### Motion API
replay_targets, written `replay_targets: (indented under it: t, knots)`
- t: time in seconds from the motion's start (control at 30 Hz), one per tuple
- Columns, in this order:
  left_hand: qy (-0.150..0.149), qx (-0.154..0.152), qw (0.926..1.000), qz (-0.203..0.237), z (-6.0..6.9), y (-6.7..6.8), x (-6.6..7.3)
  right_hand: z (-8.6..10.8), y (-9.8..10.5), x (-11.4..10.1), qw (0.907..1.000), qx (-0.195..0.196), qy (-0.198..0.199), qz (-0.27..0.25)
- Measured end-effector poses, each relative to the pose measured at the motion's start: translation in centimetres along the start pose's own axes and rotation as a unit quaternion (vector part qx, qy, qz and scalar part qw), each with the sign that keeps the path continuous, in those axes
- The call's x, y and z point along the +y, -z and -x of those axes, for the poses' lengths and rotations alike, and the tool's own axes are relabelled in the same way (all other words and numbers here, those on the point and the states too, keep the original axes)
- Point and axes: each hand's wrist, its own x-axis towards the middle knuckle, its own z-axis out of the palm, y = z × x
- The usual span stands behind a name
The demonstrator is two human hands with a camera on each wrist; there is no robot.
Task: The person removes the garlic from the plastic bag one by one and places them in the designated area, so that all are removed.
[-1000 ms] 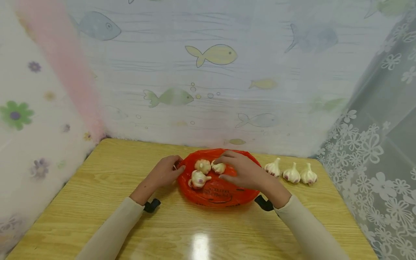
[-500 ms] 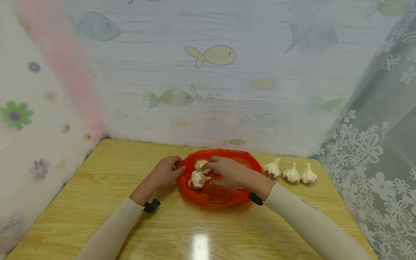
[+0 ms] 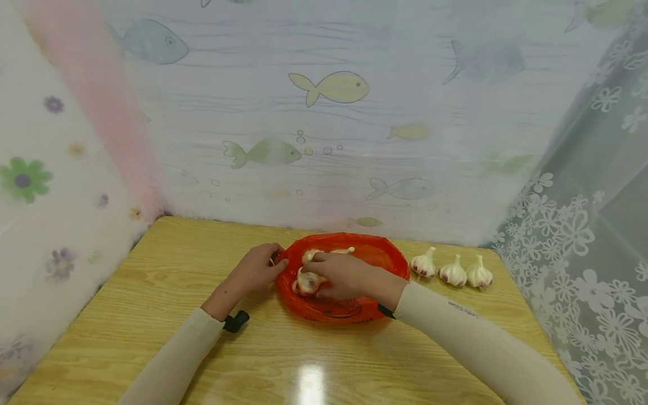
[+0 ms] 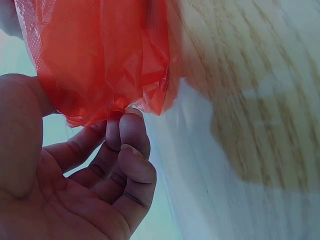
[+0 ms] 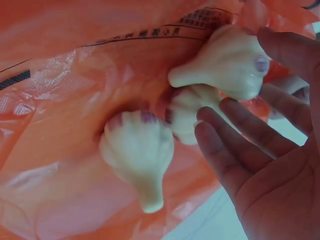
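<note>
A red plastic bag (image 3: 390,253) with black print lies spread on the wooden table, its rim raised like a shallow bowl. My left hand (image 3: 257,267) pinches its left edge; in the left wrist view, thumb and curled fingers (image 4: 132,135) hold the gathered plastic. Three garlic bulbs are in the bag. My right hand (image 3: 341,275) is over them, thumb and fingers spread around the front garlic bulb (image 5: 230,62). Its other fingertips reach the garlic bulb behind (image 5: 187,112). The third garlic bulb (image 5: 140,150) lies apart from the fingers.
Right of the bag, three more garlic bulbs stand in a row: the nearest garlic bulb (image 3: 423,263), the middle garlic bulb (image 3: 453,271) and the outer garlic bulb (image 3: 479,274). A fish-print curtain (image 3: 334,169) hangs behind the table (image 3: 243,360).
My right hand has moved left and slightly down inside the bag, from the right-hand garlic bulb to the front one. My left hand keeps its place on the bag's edge.
</note>
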Motion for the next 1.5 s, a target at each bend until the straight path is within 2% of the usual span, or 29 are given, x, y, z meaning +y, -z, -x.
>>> replay_targets:
  t: [0.23, 0.63, 0.83, 1.03, 1.33, 1.5]
  knots:
    - [0.0, -0.003, 1.0, 0.001, 0.1, 0.0, 0.0, -0.9, -0.7, -0.3, 0.9989, -0.011, 0.009, 0.044]
    - [-0.005, -0.001, 1.0, -0.002, 0.0, -0.1, -0.1, -1.2, -1.7, -0.3, 0.9991, -0.013, 0.032, 0.025]
    - [-0.005, -0.002, 1.0, -0.003, 0.1, 0.0, 0.0, -1.1, -1.1, -0.4, 0.9996, -0.013, 0.01, 0.022]
    - [-0.001, -0.004, 1.0, 0.004, 0.0, 0.0, 0.1, -0.5, -0.4, -0.2, 0.9998, -0.02, -0.005, 0.0]
    - [0.007, -0.003, 1.0, 0.001, 0.0, 0.0, 0.1, 0.7, 0.2, 0.6, 0.9992, -0.008, 0.008, -0.038]
    - [0.004, -0.002, 1.0, 0.001, 0.0, 0.1, 0.1, 1.7, 0.9, 0.6, 0.9971, 0.001, -0.017, -0.074]
